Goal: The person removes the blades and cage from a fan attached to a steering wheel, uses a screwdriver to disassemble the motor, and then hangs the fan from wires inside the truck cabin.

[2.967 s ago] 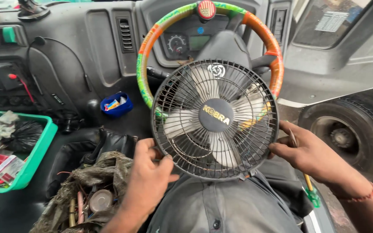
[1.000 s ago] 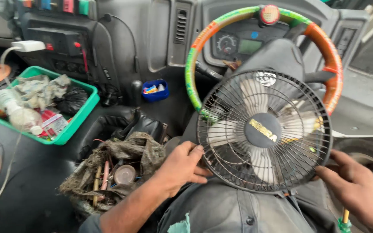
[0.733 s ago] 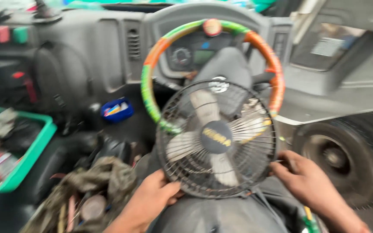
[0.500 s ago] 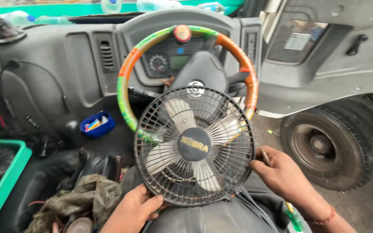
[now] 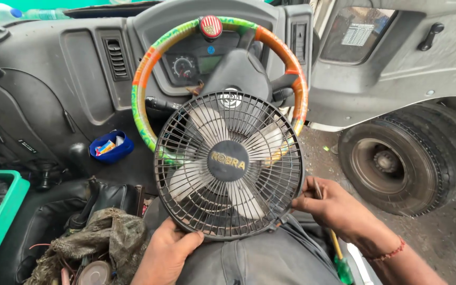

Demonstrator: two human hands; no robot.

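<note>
From your head camera: your left hand (image 5: 167,253) grips the bottom rim of the round black fan (image 5: 228,164), held upright before the steering wheel (image 5: 149,100). Your right hand (image 5: 333,206) pinches its side, a screwdriver (image 5: 339,258) tucked in. The grille looks still closed; nothing is off yet.

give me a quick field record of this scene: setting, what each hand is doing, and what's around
setting: vehicle cab seen from the driver's seat, door open on the right
left hand: grips the bottom rim of the fan
right hand: on the fan's lower right rim, also holding a screwdriver with a green handle
fan: round black wire cage, pale blades, upright on the person's lap
behind fan: steering wheel wrapped in orange and green
left side: small blue tub, green tray, rag
outside: truck tyre
</note>
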